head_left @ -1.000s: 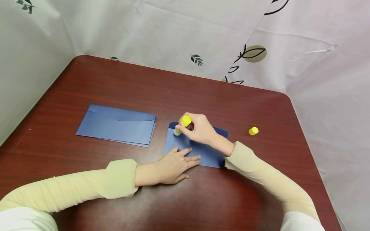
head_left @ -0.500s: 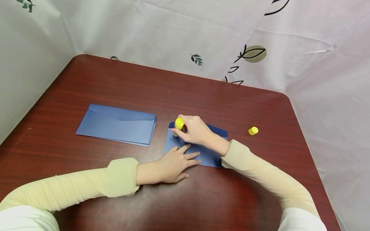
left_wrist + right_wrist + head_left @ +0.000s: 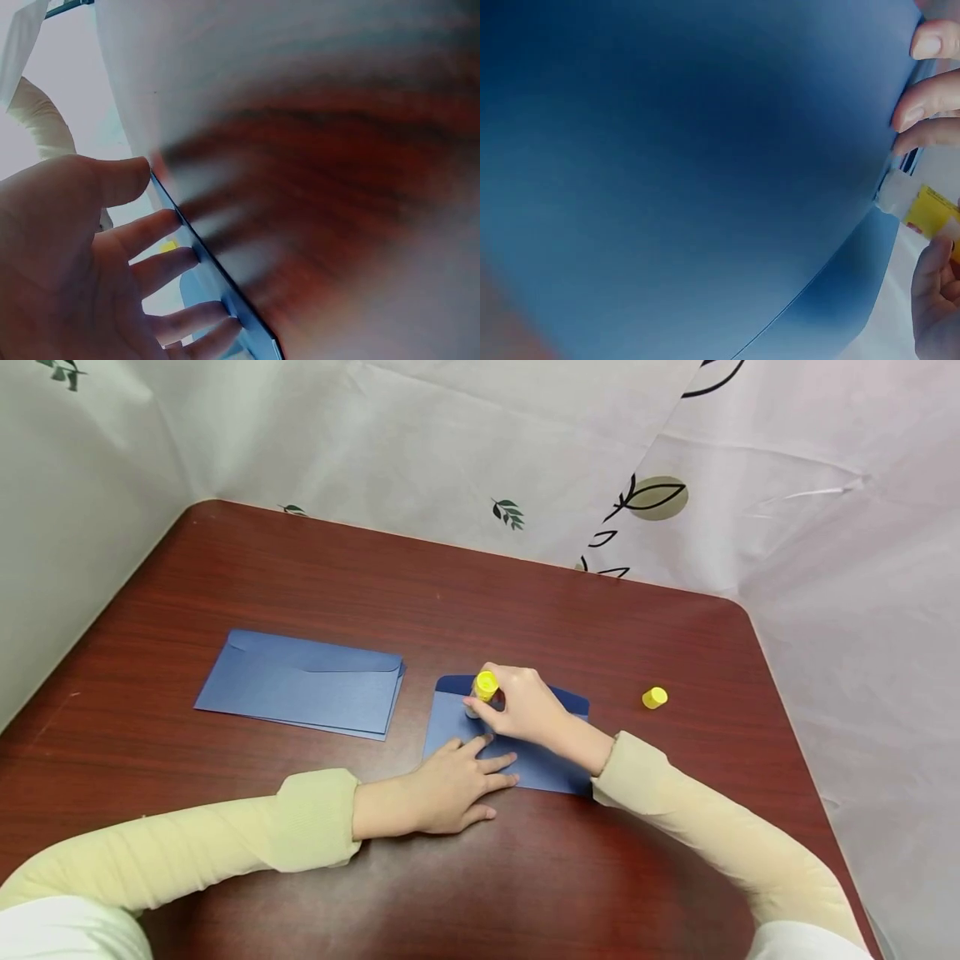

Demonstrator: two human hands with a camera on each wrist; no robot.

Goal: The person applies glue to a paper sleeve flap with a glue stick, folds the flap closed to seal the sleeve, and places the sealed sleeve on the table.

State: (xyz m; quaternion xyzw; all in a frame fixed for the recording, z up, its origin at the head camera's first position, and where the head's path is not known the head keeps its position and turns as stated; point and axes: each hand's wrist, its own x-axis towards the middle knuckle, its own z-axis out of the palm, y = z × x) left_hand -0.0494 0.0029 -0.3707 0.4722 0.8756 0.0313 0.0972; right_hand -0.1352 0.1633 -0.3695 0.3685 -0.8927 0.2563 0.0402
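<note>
Holding a glue stick (image 3: 486, 685) against an open-flapped blue envelope (image 3: 542, 770).
At left lie stacked blue envelopes (image 3: 307, 683); then my left hand (image 3: 450, 787), fingers spread, resting on the open envelope's near edge; my right hand (image 3: 531, 712), pinching the glue stick, tip down near the far flap (image 3: 568, 700); at right, a yellow cap (image 3: 655, 697).

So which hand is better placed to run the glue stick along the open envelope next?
Probably the right hand: it holds the glue stick near the flap, while the left hand, holding nothing, rests partly on the envelope.
</note>
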